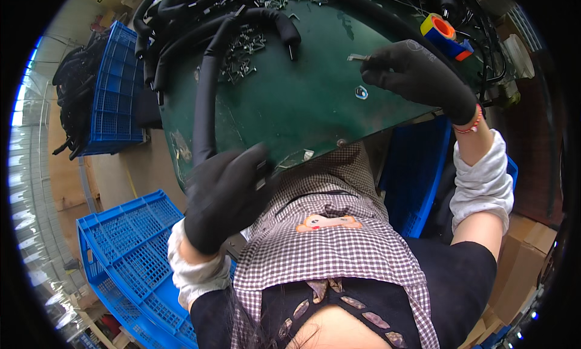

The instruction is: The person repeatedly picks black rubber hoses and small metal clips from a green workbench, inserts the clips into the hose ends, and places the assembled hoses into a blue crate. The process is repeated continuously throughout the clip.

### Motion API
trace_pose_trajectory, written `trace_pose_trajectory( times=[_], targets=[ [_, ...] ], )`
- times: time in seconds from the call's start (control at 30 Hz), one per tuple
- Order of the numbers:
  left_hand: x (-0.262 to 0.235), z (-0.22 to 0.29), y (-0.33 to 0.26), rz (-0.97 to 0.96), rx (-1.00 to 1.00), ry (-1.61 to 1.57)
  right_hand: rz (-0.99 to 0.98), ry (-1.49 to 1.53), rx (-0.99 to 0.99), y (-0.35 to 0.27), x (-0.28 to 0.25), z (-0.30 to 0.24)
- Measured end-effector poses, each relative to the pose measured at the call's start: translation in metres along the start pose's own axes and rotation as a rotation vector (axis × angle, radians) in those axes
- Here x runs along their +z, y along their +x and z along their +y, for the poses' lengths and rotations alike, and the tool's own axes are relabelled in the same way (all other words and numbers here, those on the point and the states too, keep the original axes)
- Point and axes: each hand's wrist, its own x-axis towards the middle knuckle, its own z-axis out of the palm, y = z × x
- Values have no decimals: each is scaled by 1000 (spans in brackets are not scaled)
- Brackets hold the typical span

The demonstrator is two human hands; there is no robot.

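Observation:
My left hand (225,194), in a black glove, is closed round the near end of a long black padded tube (210,95) at the table's near left edge. That tube end is hidden under the hand, and small shiny bits show at the fingers. Over the right side of the table, my right hand (408,73), also black-gloved, pinches a small metal clip (357,58) between thumb and fingertips. A small whitish-blue ring-shaped piece (361,92) lies on the green tabletop (302,107) just below that hand.
More black padded tubes (187,22) and piles of small metal clips (245,49) lie at the far left. An orange tape roll in a yellow-blue holder (445,29) stands far right. Blue crates stand left (115,88), lower left (136,252) and beneath the table's right side (414,167).

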Motion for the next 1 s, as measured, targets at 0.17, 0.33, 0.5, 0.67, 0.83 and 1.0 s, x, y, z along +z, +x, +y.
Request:
trace_pose_trajectory(
  times=[0.17,0.33,0.5,0.67,0.83,1.0],
  targets=[
    [-107,-12,-52,220,409,-240,433,151,4,14,24,30],
    [-160,-82,-89,478,232,-1422,283,965,-10,23,45,45],
    [-147,-164,-82,287,-237,-1564,50,1184,193,4,85,48],
    [-94,-223,-6,302,-390,-168,-123,915,152,-29,154,45],
    [34,-134,18,-35,-178,35,76,204,-261,-30,181,29],
    [116,-22,-18,-456,-295,-131,-298,227,33,1,151,-4]
  ],
)
